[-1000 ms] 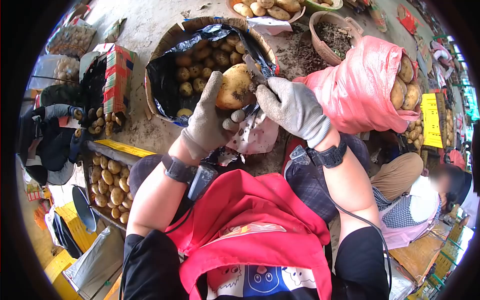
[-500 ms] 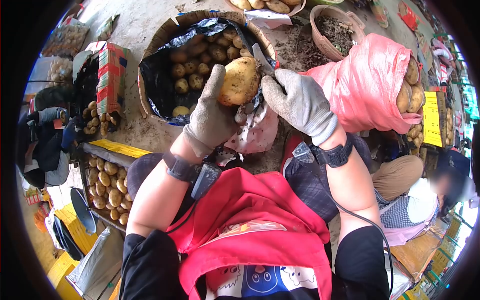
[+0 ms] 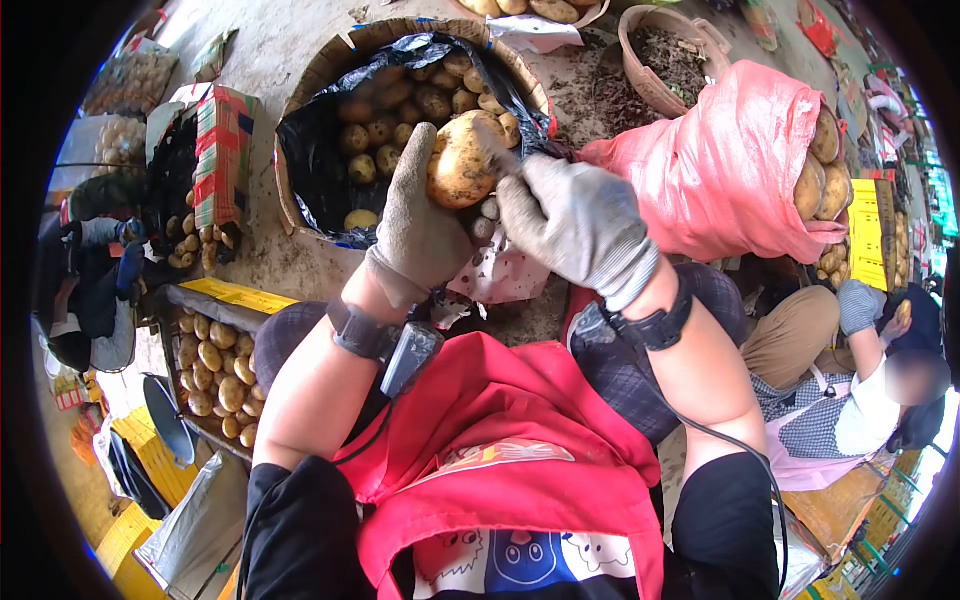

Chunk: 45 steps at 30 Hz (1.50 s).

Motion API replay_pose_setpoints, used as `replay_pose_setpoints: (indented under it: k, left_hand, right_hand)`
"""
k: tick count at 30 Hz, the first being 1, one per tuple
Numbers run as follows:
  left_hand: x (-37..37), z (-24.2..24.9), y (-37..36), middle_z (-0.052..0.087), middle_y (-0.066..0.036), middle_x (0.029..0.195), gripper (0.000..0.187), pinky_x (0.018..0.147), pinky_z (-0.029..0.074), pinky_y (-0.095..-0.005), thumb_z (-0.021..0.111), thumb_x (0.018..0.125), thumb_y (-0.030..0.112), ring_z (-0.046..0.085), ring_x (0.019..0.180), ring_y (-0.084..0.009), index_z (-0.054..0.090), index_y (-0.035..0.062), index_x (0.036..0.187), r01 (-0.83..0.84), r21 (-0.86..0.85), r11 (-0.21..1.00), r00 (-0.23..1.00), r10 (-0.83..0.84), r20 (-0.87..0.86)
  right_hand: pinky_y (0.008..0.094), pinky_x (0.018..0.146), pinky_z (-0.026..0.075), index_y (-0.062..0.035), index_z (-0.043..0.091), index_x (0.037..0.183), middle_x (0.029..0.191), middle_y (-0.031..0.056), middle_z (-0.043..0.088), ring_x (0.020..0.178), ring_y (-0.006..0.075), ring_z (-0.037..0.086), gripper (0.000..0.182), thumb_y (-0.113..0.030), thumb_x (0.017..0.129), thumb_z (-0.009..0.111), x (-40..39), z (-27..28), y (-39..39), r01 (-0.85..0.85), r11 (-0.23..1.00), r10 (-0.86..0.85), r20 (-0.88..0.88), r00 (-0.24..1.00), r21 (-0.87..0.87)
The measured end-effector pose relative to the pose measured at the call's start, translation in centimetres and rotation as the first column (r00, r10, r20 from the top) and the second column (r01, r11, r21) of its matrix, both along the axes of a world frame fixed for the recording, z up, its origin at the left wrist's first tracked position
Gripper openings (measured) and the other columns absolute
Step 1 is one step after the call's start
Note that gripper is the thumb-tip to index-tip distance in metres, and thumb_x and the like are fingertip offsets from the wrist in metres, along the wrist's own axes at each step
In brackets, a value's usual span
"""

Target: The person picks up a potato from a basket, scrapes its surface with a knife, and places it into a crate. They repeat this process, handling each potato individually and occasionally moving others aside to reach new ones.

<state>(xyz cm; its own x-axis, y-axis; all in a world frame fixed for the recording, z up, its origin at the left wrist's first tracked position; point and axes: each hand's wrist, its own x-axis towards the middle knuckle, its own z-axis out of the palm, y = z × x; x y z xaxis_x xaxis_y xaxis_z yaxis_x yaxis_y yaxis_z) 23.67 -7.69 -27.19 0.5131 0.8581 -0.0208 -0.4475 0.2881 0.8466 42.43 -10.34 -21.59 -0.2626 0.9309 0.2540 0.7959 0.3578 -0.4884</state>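
A large potato (image 3: 460,165) with dirt specks sits in my gloved left hand (image 3: 418,230), thumb up along its left side and fingers beneath. My right hand (image 3: 580,222), also gloved, is closed around a small knife (image 3: 497,152). Its grey blade is blurred and lies against the potato's right side; the handle is hidden in the fist. Below and beyond both hands stands a round tub (image 3: 292,110) lined with black plastic (image 3: 318,125), with many potatoes (image 3: 385,130) inside.
A pink sack (image 3: 710,165) of potatoes lies at the right, near a basin (image 3: 637,65) holding dark soil. A crate of potatoes (image 3: 225,365) stands at the left, beyond it a taped carton (image 3: 220,150). Another person (image 3: 840,400) sits at the right; someone else (image 3: 100,290) is at the left.
The potato has shifted slightly left and tilted. My right hand has moved left and down, bringing the blade across the potato's side. At the right, the other person's gloved hand has come into view.
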Motion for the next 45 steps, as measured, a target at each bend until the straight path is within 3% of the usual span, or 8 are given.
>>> replay_pose_setpoints:
  k: [2, 8, 12, 19, 22, 29, 33, 45]
  left_hand:
    - [-0.1, 1.3, -0.1, 0.067, -0.011, 0.131, 0.055, 0.110, 0.046, -0.0414, 0.051, 0.105, 0.051, 0.063, 0.122, -0.0265, 0.059, 0.0084, 0.137, 0.341, -0.556, 0.758, 0.756, 0.131, 0.642]
    - [-1.5, -1.3, 0.8, 0.067, -0.008, 0.129, 0.062, 0.107, 0.048, -0.0399, 0.047, 0.101, 0.057, 0.062, 0.122, -0.0244, 0.059, 0.0079, 0.137, 0.148, -0.218, 0.965, 0.987, -0.130, 0.095]
    - [-1.5, 0.4, 0.6, 0.062, -0.010, 0.138, 0.062, 0.113, 0.044, -0.0399, 0.048, 0.103, 0.052, 0.060, 0.128, -0.0245, 0.054, 0.0059, 0.144, 0.420, -0.413, 0.808, 0.765, -0.071, 0.640]
    - [-0.5, -0.8, 0.0, 0.065, -0.010, 0.136, 0.055, 0.114, 0.044, -0.0460, 0.053, 0.103, 0.047, 0.061, 0.128, -0.0273, 0.056, 0.0071, 0.141, 0.035, -0.397, 0.917, 0.978, 0.051, 0.203]
    - [-0.3, 0.9, -0.2, 0.065, -0.011, 0.132, 0.058, 0.113, 0.045, -0.0447, 0.055, 0.101, 0.049, 0.061, 0.127, -0.0266, 0.056, 0.0065, 0.141, -0.030, -0.388, 0.921, 0.985, 0.092, 0.143]
    - [-0.4, 0.3, -0.4, 0.062, -0.015, 0.135, 0.060, 0.108, 0.050, -0.0395, 0.056, 0.104, 0.045, 0.063, 0.124, -0.0236, 0.051, 0.0004, 0.143, -0.095, 0.046, 0.994, 0.989, 0.100, -0.105]
    - [0.3, 0.9, 0.2, 0.063, -0.011, 0.134, 0.054, 0.104, 0.049, -0.0399, 0.062, 0.101, 0.036, 0.064, 0.117, -0.0277, 0.050, 0.0014, 0.140, 0.126, -0.574, 0.809, 0.920, 0.122, 0.373]
    - [0.4, -0.3, -0.6, 0.069, -0.010, 0.122, 0.056, 0.101, 0.048, -0.0410, 0.051, 0.103, 0.057, 0.064, 0.109, -0.0236, 0.062, 0.0109, 0.132, -0.076, -0.383, 0.921, 0.993, 0.104, 0.053]
  right_hand:
    - [0.0490, 0.055, 0.054, -0.0110, 0.064, 0.076, 0.064, 0.0164, 0.066, 0.060, 0.0364, 0.068, 0.029, -0.033, 0.095, 0.065, -1.3, -0.6, -0.9, -0.068, 0.998, 0.068, 0.133, 0.989, -0.003]
    - [0.0414, 0.056, 0.050, -0.0035, 0.065, 0.086, 0.070, 0.0181, 0.066, 0.065, 0.0351, 0.069, 0.028, -0.026, 0.102, 0.062, 0.6, 1.2, -0.1, -0.058, 0.989, 0.012, -0.320, 0.947, -0.135]
    - [0.0458, 0.059, 0.053, -0.0067, 0.067, 0.081, 0.069, 0.0190, 0.067, 0.067, 0.0388, 0.069, 0.034, -0.034, 0.101, 0.062, 2.5, 0.9, 1.2, -0.030, 0.996, 0.005, -0.295, 0.956, -0.081]
    - [0.0467, 0.061, 0.054, -0.0068, 0.070, 0.082, 0.072, 0.0167, 0.069, 0.068, 0.0368, 0.070, 0.034, -0.036, 0.100, 0.062, 1.0, 1.5, -0.6, -0.363, 0.926, 0.364, -0.012, 0.931, -0.108]
    - [0.0463, 0.061, 0.053, -0.0063, 0.069, 0.083, 0.071, 0.0182, 0.067, 0.069, 0.0371, 0.070, 0.035, -0.037, 0.099, 0.062, 1.9, 2.0, 0.3, -0.176, 0.934, 0.020, -0.447, 0.894, -0.310]
    - [0.0508, 0.065, 0.054, -0.0079, 0.071, 0.079, 0.072, 0.0206, 0.068, 0.070, 0.0423, 0.069, 0.040, -0.042, 0.097, 0.062, 2.5, 1.4, 0.1, -0.252, 0.908, 0.206, -0.166, 0.964, -0.334]
    - [0.0497, 0.063, 0.054, -0.0069, 0.070, 0.080, 0.072, 0.0215, 0.067, 0.070, 0.0414, 0.070, 0.038, -0.039, 0.098, 0.063, 2.0, 0.8, 0.0, -0.180, 0.957, 0.090, -0.355, 0.930, -0.229]
    - [0.0495, 0.056, 0.054, -0.0088, 0.067, 0.076, 0.066, 0.0196, 0.067, 0.063, 0.0396, 0.070, 0.035, -0.038, 0.096, 0.063, 0.0, 0.3, -0.7, -0.206, 0.967, 0.209, 0.004, 0.978, -0.148]
